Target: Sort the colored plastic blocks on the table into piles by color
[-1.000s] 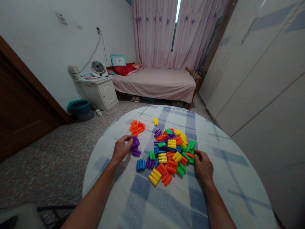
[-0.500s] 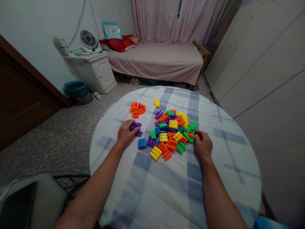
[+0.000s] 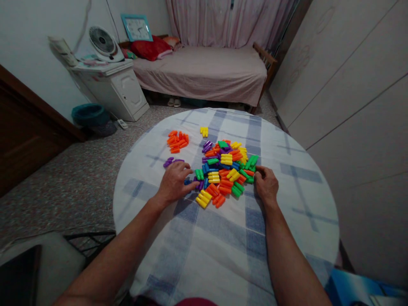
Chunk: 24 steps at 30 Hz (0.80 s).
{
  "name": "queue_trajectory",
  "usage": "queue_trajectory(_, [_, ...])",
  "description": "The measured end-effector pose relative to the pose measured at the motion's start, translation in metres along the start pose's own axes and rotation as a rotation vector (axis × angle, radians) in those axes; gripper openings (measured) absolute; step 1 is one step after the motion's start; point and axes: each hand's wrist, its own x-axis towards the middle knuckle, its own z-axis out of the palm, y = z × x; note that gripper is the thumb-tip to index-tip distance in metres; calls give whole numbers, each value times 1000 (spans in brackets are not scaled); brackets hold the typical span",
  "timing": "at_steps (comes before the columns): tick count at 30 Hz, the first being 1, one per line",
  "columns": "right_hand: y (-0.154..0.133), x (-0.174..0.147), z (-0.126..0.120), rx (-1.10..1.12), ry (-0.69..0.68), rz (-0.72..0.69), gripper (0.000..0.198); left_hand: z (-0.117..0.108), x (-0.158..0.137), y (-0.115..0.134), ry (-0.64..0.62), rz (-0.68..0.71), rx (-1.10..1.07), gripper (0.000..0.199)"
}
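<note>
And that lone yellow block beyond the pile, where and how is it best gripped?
Likely by its two long outer sides, from above: the yellow block seems to lie flat, its joined tubes pointing toward the person, and it sits apart from the pile of blocks, so both flanks look reachable.

Pretty dim room tbh, the tabletop whites look greyish. Soft shadow under the left hand, tiny glints on the blocks. Wide lens makes the wardrobe lean, fine detail's kinda smeary.
</note>
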Motion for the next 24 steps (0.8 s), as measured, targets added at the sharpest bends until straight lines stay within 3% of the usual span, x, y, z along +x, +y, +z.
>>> queue_trajectory(4, [-1, 0, 0, 8, -2, 12, 36, 10, 2, 15, -123, -76, 56, 34])
queue_trajectory(9, [-2, 0, -1, -8, -9, 26, 37, 19, 8, 20, -127, -124, 43, 30])
queue_trajectory(16, [0, 0, -1, -9, -14, 10, 37, 17, 12, 16, -192, -367, -239, 23])
queue_trajectory(19, [0, 0, -1, -16, -9, 3, 37, 10, 17, 4, -131, -399, -355, 26])
queue_trajectory(24, [-3, 0, -2, -23, -28, 23, 37, 2, 41, -32, 99, -439, -189, 33])
